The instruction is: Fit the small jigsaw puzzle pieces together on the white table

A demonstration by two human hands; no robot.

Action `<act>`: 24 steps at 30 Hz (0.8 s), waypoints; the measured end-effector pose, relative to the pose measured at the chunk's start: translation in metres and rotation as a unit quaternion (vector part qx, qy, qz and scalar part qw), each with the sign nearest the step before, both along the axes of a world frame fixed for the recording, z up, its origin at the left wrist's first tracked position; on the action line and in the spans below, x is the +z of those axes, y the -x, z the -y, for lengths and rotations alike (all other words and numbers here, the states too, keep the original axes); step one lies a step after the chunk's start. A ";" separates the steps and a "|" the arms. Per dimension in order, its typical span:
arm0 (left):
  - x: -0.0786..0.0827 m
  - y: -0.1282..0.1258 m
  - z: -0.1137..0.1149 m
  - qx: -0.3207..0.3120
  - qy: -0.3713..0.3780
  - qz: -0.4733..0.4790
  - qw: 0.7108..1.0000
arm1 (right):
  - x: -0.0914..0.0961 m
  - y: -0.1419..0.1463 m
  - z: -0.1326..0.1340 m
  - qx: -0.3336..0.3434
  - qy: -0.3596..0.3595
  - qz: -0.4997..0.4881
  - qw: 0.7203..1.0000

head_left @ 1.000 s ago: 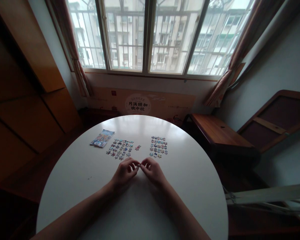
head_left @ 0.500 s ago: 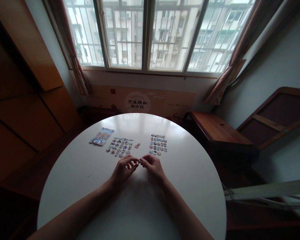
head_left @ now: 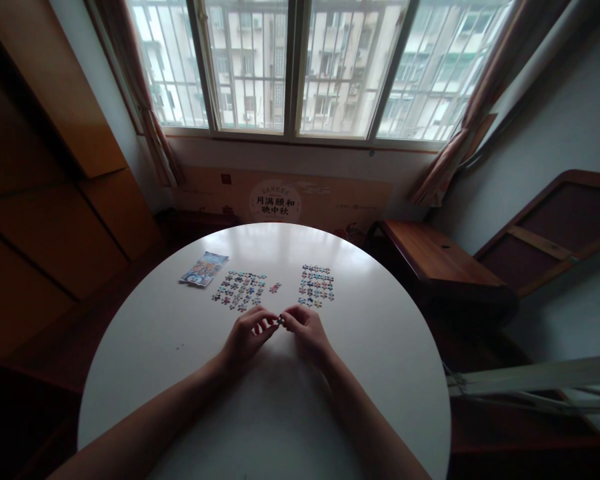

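Observation:
Between my two hands, above the near middle of the white round table, is a small dark jigsaw puzzle piece. My left hand pinches it from the left with thumb and fingertips. From the right, my right hand closes thumb and forefinger on it. Beyond my left hand lie spaced rows of loose puzzle pieces. A second group of pieces lies in rows beyond my right hand. Between the groups rests a small reddish cluster, perhaps joined pieces.
A colourful printed picture sheet lies at the table's far left. A wooden bench-like stand is to the right, past the table's edge. Orange cabinets line the left side, and a barred window is ahead.
Both hands stay together on the puzzle piece, and the left fingers have drawn slightly closer around it. The view has shifted a little. The laid-out pieces look the same.

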State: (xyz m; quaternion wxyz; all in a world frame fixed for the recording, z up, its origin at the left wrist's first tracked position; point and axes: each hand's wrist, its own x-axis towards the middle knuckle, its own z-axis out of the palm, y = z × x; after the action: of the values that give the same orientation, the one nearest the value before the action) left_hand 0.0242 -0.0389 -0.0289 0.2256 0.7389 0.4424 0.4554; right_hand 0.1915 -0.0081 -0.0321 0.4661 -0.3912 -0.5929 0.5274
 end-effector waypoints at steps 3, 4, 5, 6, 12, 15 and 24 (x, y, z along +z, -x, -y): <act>-0.002 0.000 -0.001 0.000 -0.007 -0.002 1.000 | 0.000 0.000 0.000 -0.002 -0.002 -0.005 1.000; -0.003 0.000 -0.001 -0.001 -0.008 -0.004 1.000 | 0.000 0.000 0.000 -0.003 -0.002 -0.005 1.000; -0.004 0.000 -0.001 -0.002 -0.010 -0.005 1.000 | 0.000 0.000 0.000 -0.003 -0.002 -0.005 1.000; -0.004 0.000 -0.002 -0.003 -0.012 -0.006 1.000 | -0.001 0.000 0.000 -0.003 -0.001 -0.004 1.000; -0.004 0.000 -0.002 -0.005 -0.020 -0.004 1.000 | 0.000 0.001 -0.001 0.000 0.001 -0.006 1.000; -0.004 0.001 -0.002 -0.005 -0.018 -0.010 1.000 | 0.000 0.001 0.000 0.002 -0.001 -0.002 1.000; 0.005 0.008 0.000 0.016 -0.154 -0.180 0.972 | 0.001 0.000 0.003 0.009 -0.020 0.026 0.999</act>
State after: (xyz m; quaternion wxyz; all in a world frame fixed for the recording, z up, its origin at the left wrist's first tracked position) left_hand 0.0165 -0.0394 -0.0243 0.0191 0.8274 0.4121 0.3812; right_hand 0.1919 -0.0110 -0.0307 0.4539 -0.3895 -0.6188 0.5093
